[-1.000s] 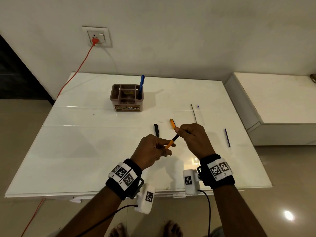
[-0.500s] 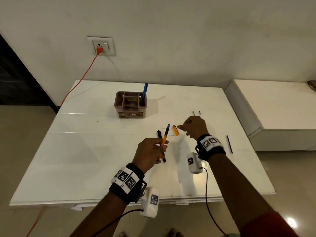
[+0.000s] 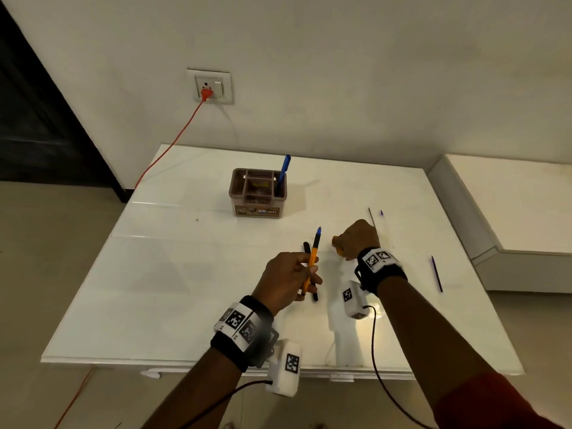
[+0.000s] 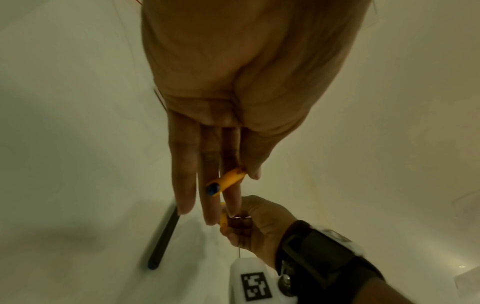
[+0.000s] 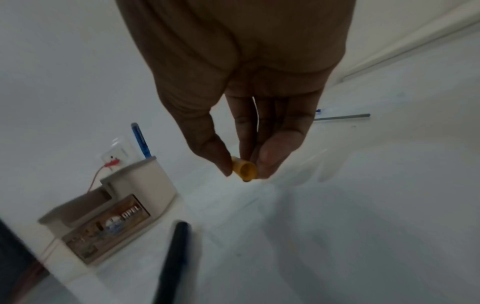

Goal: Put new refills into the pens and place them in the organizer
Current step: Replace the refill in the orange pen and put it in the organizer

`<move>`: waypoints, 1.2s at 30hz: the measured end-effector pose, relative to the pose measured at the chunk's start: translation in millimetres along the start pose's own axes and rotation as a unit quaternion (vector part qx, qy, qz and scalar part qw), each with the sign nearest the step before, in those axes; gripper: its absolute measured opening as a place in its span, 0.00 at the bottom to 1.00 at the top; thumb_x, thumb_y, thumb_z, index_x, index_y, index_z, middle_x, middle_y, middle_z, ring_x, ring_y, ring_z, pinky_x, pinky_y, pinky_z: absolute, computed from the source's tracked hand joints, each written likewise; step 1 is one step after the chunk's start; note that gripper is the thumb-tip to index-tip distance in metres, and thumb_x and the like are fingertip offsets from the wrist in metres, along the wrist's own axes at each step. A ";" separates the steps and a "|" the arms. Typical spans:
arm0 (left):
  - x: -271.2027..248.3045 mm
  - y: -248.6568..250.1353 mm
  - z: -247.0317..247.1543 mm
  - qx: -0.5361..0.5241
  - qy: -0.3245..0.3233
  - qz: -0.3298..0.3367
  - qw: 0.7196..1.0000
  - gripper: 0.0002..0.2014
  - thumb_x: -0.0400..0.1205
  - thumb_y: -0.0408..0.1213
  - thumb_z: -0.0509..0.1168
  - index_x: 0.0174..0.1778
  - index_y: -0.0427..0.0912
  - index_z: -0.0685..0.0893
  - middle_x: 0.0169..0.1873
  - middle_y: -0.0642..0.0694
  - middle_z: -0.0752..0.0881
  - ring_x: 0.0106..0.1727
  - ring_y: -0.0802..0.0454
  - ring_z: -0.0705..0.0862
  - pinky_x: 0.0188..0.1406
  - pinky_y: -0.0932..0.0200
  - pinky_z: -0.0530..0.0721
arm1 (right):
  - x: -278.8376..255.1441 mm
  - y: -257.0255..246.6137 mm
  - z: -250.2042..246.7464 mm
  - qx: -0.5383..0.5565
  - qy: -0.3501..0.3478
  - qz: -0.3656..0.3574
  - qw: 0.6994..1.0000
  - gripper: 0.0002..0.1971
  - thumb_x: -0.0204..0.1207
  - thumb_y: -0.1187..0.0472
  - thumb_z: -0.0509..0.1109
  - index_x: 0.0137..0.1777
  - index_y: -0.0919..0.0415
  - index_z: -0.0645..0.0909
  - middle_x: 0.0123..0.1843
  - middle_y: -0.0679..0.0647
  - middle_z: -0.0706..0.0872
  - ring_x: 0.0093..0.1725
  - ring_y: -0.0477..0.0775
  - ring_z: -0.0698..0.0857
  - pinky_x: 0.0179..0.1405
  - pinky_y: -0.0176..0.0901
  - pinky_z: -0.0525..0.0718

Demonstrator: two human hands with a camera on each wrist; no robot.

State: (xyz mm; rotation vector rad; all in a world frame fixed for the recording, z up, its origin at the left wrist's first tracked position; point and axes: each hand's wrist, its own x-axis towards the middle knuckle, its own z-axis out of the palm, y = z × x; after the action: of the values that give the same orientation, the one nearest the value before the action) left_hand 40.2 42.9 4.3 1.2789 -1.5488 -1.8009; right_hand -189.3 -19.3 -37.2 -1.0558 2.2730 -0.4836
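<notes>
My left hand [image 3: 297,274] grips an orange pen [image 3: 312,258] by its barrel, blue tip pointing away from me; it shows end-on in the left wrist view as the orange pen [image 4: 228,181]. To its right, my right hand [image 3: 349,243] pinches the pen's orange cap [image 5: 244,168] between thumb and fingers, low over the table [image 3: 185,289]. A black pen [image 3: 314,292] lies on the table under my left hand. The brown organizer [image 3: 258,209] stands further back with a blue pen [image 3: 283,173] upright in its right compartment.
Loose refills lie right of my right hand: a dark thin one [image 3: 372,218], a clear one with a blue tip [image 3: 382,213], and a blue one [image 3: 436,274] near the right edge. A white ledge [image 3: 510,212] adjoins the table. An orange cable [image 3: 173,144] runs from the wall socket.
My right hand let go of the orange pen, reached forward to the orange cap on the table and pinched it. My left hand turned the pen so its tip points away.
</notes>
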 end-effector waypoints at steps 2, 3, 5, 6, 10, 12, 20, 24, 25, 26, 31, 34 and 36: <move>-1.9 0.2 2.9 0.007 -0.009 0.000 1.000 0.09 0.88 0.39 0.66 0.59 0.42 0.88 0.45 0.40 0.95 0.48 0.38 0.94 0.44 0.49 0.91 | -31.0 -0.9 -10.3 0.124 -0.007 -0.013 0.992 0.13 0.75 0.59 0.79 0.41 0.72 0.87 0.40 0.63 0.93 0.42 0.64 0.92 0.47 0.52 0.93; -2.9 0.2 4.4 0.015 -0.016 -0.002 1.000 0.09 0.87 0.39 0.66 0.58 0.41 0.88 0.45 0.40 0.95 0.48 0.38 0.94 0.44 0.48 0.92 | -48.9 2.8 -12.5 0.218 -0.006 -0.012 0.976 0.09 0.75 0.64 0.78 0.41 0.73 0.89 0.37 0.65 0.92 0.39 0.67 0.91 0.42 0.53 0.93; -4.1 0.0 8.3 0.030 -0.031 -0.009 0.999 0.09 0.87 0.39 0.66 0.56 0.39 0.88 0.45 0.40 0.95 0.49 0.39 0.94 0.46 0.46 0.92 | -87.3 12.6 -16.7 0.331 -0.002 -0.020 0.944 0.05 0.76 0.70 0.75 0.45 0.74 0.89 0.37 0.67 0.93 0.37 0.67 0.91 0.35 0.50 0.91; -4.5 -0.8 9.7 0.036 -0.038 -0.014 0.999 0.09 0.88 0.38 0.65 0.55 0.38 0.88 0.46 0.39 0.95 0.49 0.39 0.94 0.46 0.46 0.92 | -102.7 17.8 -17.6 0.359 -0.003 -0.029 0.933 0.04 0.76 0.72 0.74 0.47 0.74 0.89 0.39 0.68 0.93 0.38 0.67 0.91 0.35 0.50 0.91; -8.1 -4.9 12.5 0.062 -0.054 -0.028 0.996 0.09 0.88 0.38 0.65 0.55 0.39 0.89 0.46 0.39 0.95 0.50 0.39 0.94 0.45 0.50 0.92 | -131.4 20.9 -29.4 0.433 0.026 -0.088 0.897 0.12 0.72 0.78 0.73 0.55 0.71 0.86 0.42 0.71 0.93 0.40 0.68 0.93 0.40 0.55 0.93; -8.6 -6.0 12.9 0.073 -0.053 -0.031 0.995 0.09 0.88 0.39 0.66 0.54 0.41 0.90 0.46 0.41 0.95 0.49 0.40 0.94 0.44 0.51 0.92 | -131.9 14.7 -36.0 0.447 0.064 -0.125 0.884 0.14 0.73 0.78 0.73 0.58 0.69 0.85 0.43 0.69 0.93 0.41 0.65 0.94 0.39 0.53 0.93; -6.2 -8.4 15.3 0.095 -0.047 -0.031 0.994 0.08 0.87 0.40 0.67 0.54 0.43 0.90 0.45 0.43 0.95 0.49 0.41 0.94 0.40 0.58 0.89 | -124.0 7.9 -33.4 0.464 0.097 -0.157 0.866 0.14 0.76 0.74 0.78 0.60 0.68 0.84 0.45 0.66 0.94 0.43 0.63 0.95 0.40 0.51 0.94; -4.3 -7.9 18.7 0.104 -0.048 -0.024 0.993 0.08 0.87 0.40 0.67 0.55 0.43 0.90 0.45 0.44 0.95 0.48 0.43 0.94 0.40 0.58 0.89 | -122.7 10.0 -33.0 0.462 0.085 -0.152 0.870 0.14 0.75 0.74 0.78 0.60 0.70 0.83 0.45 0.67 0.94 0.43 0.63 0.95 0.39 0.51 0.94; -3.7 -8.0 19.5 0.106 -0.047 -0.023 0.993 0.08 0.87 0.41 0.67 0.55 0.43 0.90 0.45 0.44 0.95 0.48 0.43 0.94 0.40 0.58 0.89 | -122.1 10.0 -32.5 0.459 0.080 -0.148 0.872 0.14 0.75 0.74 0.78 0.60 0.70 0.83 0.45 0.67 0.94 0.42 0.63 0.95 0.39 0.52 0.94; -3.1 -7.9 20.0 0.110 -0.047 -0.022 0.993 0.08 0.87 0.41 0.67 0.55 0.44 0.90 0.45 0.44 0.95 0.48 0.44 0.94 0.40 0.58 0.89 | -121.2 9.9 -31.6 0.456 0.077 -0.147 0.875 0.14 0.75 0.74 0.78 0.59 0.69 0.83 0.44 0.67 0.94 0.42 0.63 0.95 0.39 0.53 0.94; -0.6 -9.2 18.5 0.114 -0.038 -0.008 0.993 0.09 0.88 0.40 0.66 0.56 0.43 0.90 0.44 0.43 0.95 0.47 0.44 0.94 0.43 0.54 0.91 | -120.5 7.8 -23.4 0.394 0.045 -0.165 0.903 0.12 0.73 0.72 0.81 0.54 0.69 0.85 0.39 0.65 0.94 0.39 0.61 0.95 0.35 0.51 0.93; 1.2 -11.0 16.6 0.112 -0.030 -0.001 0.993 0.09 0.88 0.39 0.65 0.55 0.43 0.90 0.43 0.44 0.95 0.46 0.44 0.94 0.46 0.47 0.93 | -120.0 6.7 -16.5 0.360 0.037 -0.181 0.914 0.09 0.75 0.70 0.80 0.51 0.69 0.84 0.37 0.63 0.94 0.37 0.60 0.95 0.33 0.52 0.93; 1.0 -10.9 17.4 0.108 -0.033 -0.001 0.994 0.09 0.88 0.39 0.64 0.56 0.42 0.90 0.43 0.43 0.95 0.46 0.44 0.95 0.46 0.48 0.93 | -118.3 6.5 -14.9 0.355 0.046 -0.185 0.915 0.08 0.77 0.69 0.79 0.51 0.70 0.83 0.36 0.62 0.94 0.37 0.59 0.95 0.32 0.52 0.93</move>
State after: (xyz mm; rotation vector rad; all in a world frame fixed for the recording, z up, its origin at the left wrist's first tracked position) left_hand 27.5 54.2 -7.2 1.3283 -1.8210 -1.7304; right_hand -141.2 78.2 12.3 -1.0673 1.7111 -1.4116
